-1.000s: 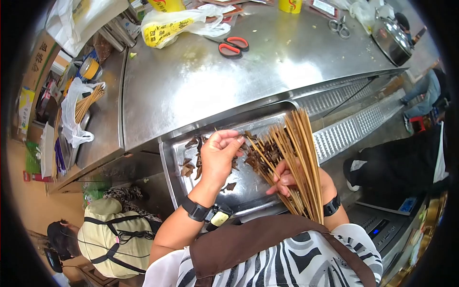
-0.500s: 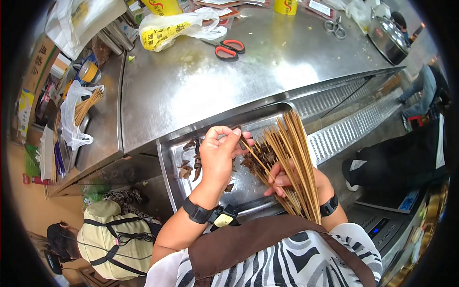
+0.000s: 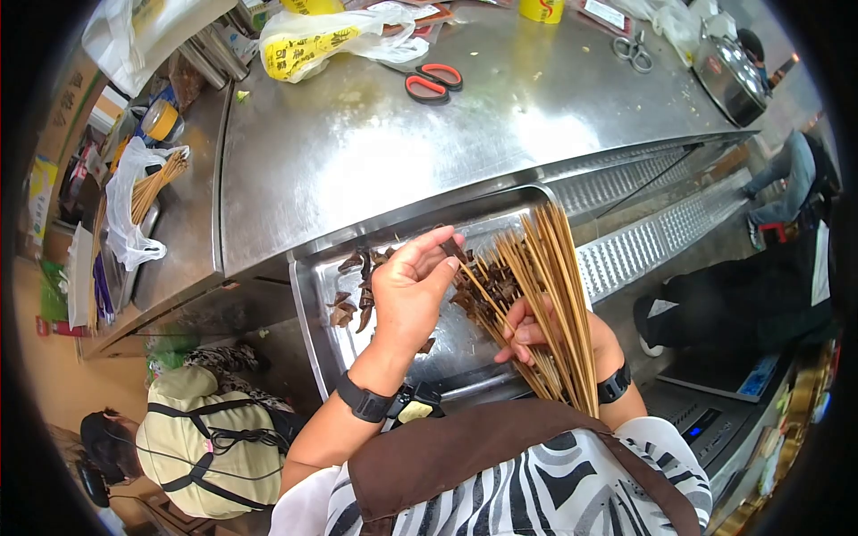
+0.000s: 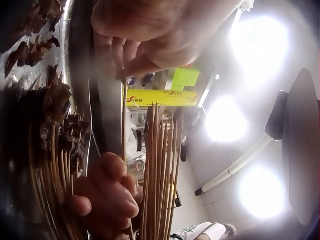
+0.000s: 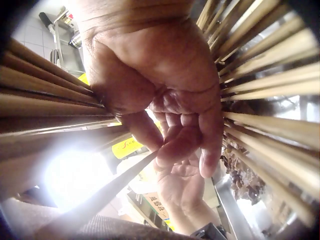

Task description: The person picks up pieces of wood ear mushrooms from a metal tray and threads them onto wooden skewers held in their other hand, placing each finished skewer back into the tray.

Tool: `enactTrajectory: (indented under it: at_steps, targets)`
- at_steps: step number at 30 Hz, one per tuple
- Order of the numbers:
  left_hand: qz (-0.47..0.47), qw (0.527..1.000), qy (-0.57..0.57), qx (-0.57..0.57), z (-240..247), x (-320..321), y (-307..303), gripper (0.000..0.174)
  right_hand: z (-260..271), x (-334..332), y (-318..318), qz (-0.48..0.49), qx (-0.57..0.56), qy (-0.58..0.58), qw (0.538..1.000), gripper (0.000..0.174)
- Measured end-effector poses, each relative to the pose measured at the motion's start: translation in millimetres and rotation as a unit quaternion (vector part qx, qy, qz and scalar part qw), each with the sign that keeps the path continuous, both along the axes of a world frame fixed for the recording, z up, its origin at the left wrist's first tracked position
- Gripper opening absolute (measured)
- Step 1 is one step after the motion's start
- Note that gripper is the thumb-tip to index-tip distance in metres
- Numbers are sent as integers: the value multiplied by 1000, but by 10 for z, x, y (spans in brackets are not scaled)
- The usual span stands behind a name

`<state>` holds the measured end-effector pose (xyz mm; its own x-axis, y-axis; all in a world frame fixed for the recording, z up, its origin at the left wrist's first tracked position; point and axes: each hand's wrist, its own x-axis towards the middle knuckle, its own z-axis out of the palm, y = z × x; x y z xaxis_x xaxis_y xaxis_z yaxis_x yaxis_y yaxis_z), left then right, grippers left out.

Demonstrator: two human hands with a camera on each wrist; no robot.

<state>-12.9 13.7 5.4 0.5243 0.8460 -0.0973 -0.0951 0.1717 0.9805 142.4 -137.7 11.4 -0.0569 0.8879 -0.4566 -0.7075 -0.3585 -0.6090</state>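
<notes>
In the head view my left hand [image 3: 409,290] is over the steel tray [image 3: 460,362], a small dark brown food piece [image 3: 451,247] between its thumb and fingers at the tip of a thin bamboo skewer [image 3: 478,291]. My right hand [image 3: 534,332] pinches that skewer lower down. A thick bundle of bare bamboo skewers [image 3: 572,304] stands against the right palm and forearm. Left of that hand, skewers loaded with dark brown pieces [image 4: 55,100] lie in the tray. The right wrist view shows the pinched skewer [image 5: 107,192] between thumb and forefinger.
Loose brown pieces [image 3: 342,310] lie at the tray's left. On the steel counter [image 3: 500,125] are red-handled scissors [image 3: 433,83], metal scissors [image 3: 634,52], a plastic bag [image 3: 313,49] and a pot [image 3: 728,80]. A person [image 3: 210,438] is at lower left; more bagged skewers [image 3: 156,188] sit left.
My left hand has brought a brown piece from over the tray to the skewer's tip, and its fingers are now straighter. The right hand keeps its hold, barely moving.
</notes>
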Motion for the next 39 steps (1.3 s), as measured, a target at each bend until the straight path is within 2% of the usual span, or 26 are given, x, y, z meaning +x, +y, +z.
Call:
enactTrajectory:
  at_steps: [4, 13, 18, 22, 28, 30, 39]
  targets:
    - [-7, 999, 30, 20, 2, -19, 31, 37, -3, -1, 13, 3, 7, 3, 1000, 14]
    - [8, 986, 62, 155, 13, -26, -23, 33, 8, -1, 21, 5, -4, -5, 1000, 14]
    - [38, 953, 121, 276, 7, -23, -62, 29, 34, -3, 20, 8, -5, -20, 1000, 15]
    - [24, 930, 128, 343, -30, -23, -113, 29, 24, 2, 8, 6, -10, -19, 1000, 17]
    - [9, 957, 106, 268, -74, -3, -117, 31, 10, 15, 12, 11, -3, -10, 1000, 17]
    - [27, 998, -8, 58, -33, 25, -139, 24, -18, 15, 14, 16, -3, -17, 1000, 17]
    - [7, 995, -31, -96, -70, -3, -26, 21, 29, -7, 19, 3, -16, -15, 1000, 16]
